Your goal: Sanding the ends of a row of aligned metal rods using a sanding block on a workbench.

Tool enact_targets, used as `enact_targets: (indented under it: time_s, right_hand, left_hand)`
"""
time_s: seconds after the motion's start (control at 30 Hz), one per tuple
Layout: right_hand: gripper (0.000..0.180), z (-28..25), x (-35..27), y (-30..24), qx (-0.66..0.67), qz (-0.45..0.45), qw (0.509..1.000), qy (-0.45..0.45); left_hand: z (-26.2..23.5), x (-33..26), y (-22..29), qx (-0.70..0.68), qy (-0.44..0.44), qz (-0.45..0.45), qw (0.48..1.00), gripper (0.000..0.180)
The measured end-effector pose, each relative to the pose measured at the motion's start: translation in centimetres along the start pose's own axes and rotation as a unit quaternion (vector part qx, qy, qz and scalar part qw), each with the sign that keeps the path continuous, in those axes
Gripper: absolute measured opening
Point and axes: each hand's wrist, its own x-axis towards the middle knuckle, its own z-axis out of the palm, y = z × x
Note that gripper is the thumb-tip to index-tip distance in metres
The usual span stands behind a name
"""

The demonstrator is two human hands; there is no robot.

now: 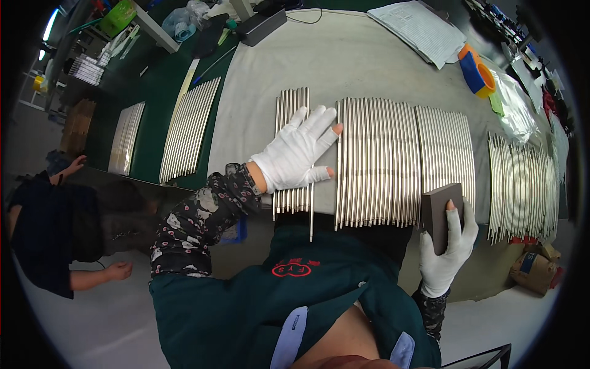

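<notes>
Gloves are covering both hands. The left hand (pixel 298 157) is lying flat, fingers spread, on a small batch of metal rods (pixel 291 150) on the grey table cover (pixel 258 92) — touching, not gripping. The right hand (pixel 447 243) is clamping a dark sanding block (pixel 440 212) just beside the big rod row (pixel 378 163) — near its front edge.

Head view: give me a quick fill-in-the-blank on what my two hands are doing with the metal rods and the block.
1. The left hand rests flat on a small group of metal ____.
2. The right hand grips a dark ____ at the near edge of the wide row of rods.
3. Both hands wear ____ gloves with cut-off fingertips.
4. One single rod sticks out toward the ____ from the small group.

Missing words: rods; block; white; person
</notes>
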Motion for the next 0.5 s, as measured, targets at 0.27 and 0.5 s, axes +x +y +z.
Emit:
enact_targets:
  time_s: [0.27,0.5]
  right_hand:
    - [0.071,-0.9,-1.6,1.5,-0.037,0.043,0.998,0.006]
    - [0.072,-0.5,-0.1,0.5,-0.01,0.012,1.0,-0.007]
  left_hand:
    - [-2.0,-3.7,9.3,-0.126,-0.04,0.017,0.991,0.103]
    - [0.0,-3.5,9.0,-0.102,0.008,0.003,0.995,0.094]
